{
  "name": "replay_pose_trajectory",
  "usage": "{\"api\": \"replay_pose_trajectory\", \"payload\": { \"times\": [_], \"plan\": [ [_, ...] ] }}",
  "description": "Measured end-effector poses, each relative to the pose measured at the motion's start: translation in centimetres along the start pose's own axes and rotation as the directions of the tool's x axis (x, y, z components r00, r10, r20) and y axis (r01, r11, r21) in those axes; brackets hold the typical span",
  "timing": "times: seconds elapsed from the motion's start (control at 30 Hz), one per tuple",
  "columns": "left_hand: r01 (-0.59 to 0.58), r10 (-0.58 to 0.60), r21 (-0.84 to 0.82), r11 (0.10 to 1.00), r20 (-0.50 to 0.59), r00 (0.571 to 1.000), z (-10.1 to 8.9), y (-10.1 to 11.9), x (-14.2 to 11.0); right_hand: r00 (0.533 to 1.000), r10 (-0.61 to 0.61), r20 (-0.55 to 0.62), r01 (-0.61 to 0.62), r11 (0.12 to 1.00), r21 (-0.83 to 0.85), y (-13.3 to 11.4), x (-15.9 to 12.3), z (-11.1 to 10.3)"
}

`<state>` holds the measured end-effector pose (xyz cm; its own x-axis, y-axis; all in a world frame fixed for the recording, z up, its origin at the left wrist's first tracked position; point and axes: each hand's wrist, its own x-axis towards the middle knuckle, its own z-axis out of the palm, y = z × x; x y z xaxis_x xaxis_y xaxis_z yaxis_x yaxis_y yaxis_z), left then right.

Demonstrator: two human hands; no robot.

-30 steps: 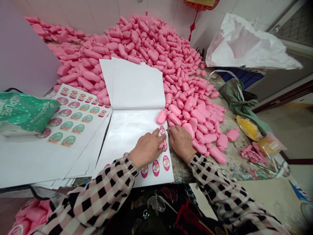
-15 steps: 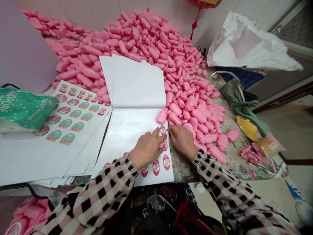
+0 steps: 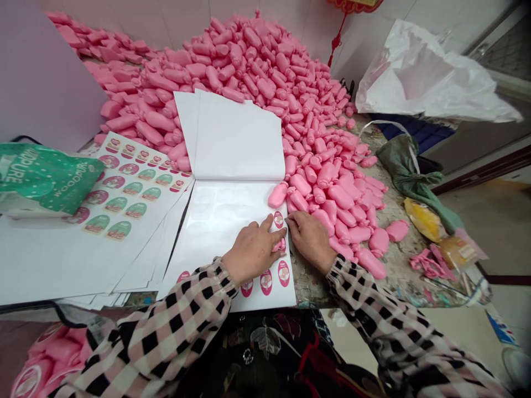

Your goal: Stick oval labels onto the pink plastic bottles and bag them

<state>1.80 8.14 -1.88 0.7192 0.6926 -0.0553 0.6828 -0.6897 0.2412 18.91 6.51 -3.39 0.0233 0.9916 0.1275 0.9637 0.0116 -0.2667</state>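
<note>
A sheet of stickers lies in front of me, its upper left carrying only faint outlines. Oval pink-and-white stickers, such as one near the right edge, remain along its right and lower parts. My left hand rests on the sheet, fingers spread around another oval, partly hidden; a bit of pink shows between them. Beside the sheet's right edge, my right hand has thumb and forefinger pinched at that edge, near the top oval. A pink bottle lies just above it.
A large heap of pink bottles covers the back and right. Blank white paper leans against it. More sticker sheets and a green printed bag lie left. At right are a white plastic bag and green cloth.
The view has shifted slightly, so the scene sits a little further right. Both hands stay at nearly the same place on the sheet; the left fingers are spread slightly wider.
</note>
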Motion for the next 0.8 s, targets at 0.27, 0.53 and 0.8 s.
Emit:
{"api": "replay_pose_trajectory", "payload": {
  "times": [0.27, 0.53, 0.8],
  "plan": [
    [0.035, -0.035, -0.011, 0.999, 0.024, 0.999, 0.0, 0.3, 0.1, 0.998, 0.051, 0.03, -0.052, 0.999, 0.006, -0.4, 0.8, -0.9],
    [0.133, -0.133, -0.014, 0.991, 0.018, 0.991, 0.3, 1.5, 0.1, 0.979, 0.142, 0.144, -0.145, 0.989, 0.01, -0.5, 2.7, -1.9],
    [0.155, -0.155, -0.019, 0.988, 0.019, 0.988, 0.4, 1.7, 0.1, 0.96, 0.109, 0.257, -0.16, 0.969, 0.187, 0.2, 4.8, -2.3]
  ]
}}
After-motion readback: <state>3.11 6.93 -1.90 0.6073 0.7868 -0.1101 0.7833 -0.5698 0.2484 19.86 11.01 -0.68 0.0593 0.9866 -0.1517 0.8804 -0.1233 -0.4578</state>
